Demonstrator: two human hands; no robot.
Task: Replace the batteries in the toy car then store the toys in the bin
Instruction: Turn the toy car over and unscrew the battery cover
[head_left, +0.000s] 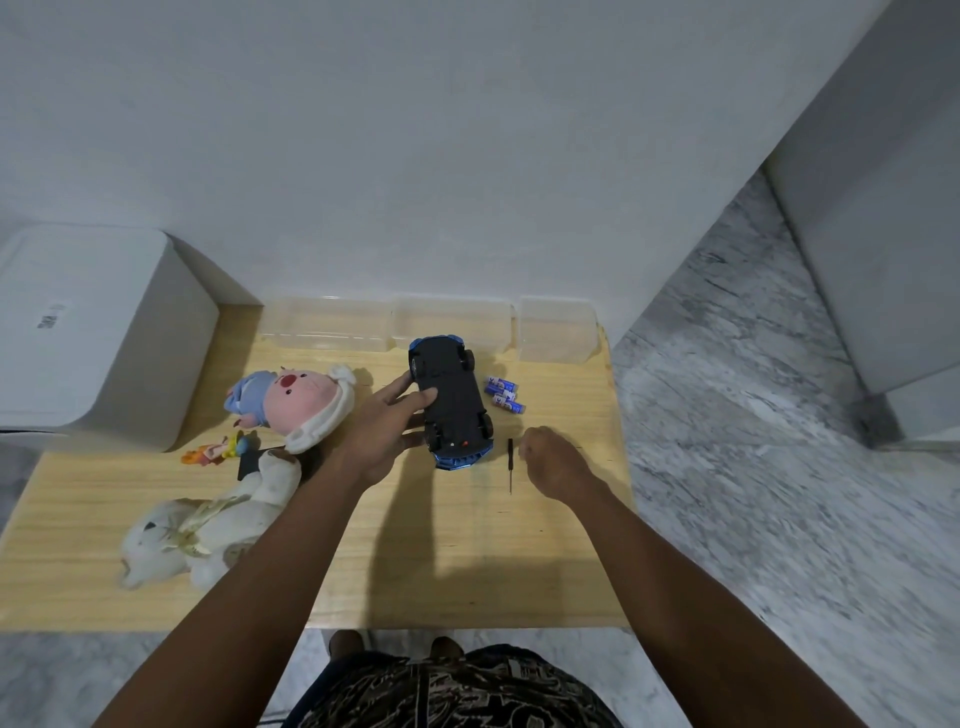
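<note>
A blue toy car (457, 402) lies upside down on the wooden table (467, 561), its black underside facing up. My left hand (384, 431) grips the car's left side, thumb on the underside. Right of the car lie three blue batteries (503, 394). A small black screwdriver (510, 464) lies on the table just left of my right hand (553, 460), which hovers with fingers curled and nothing seen in it. Clear plastic bins (452, 325) stand in a row along the back edge.
A pink plush with a blue hat (291, 402), a white plush animal (208, 530) and a small orange figure (213, 451) lie on the table's left half. A white box (88, 332) stands at the far left. Marble floor lies to the right.
</note>
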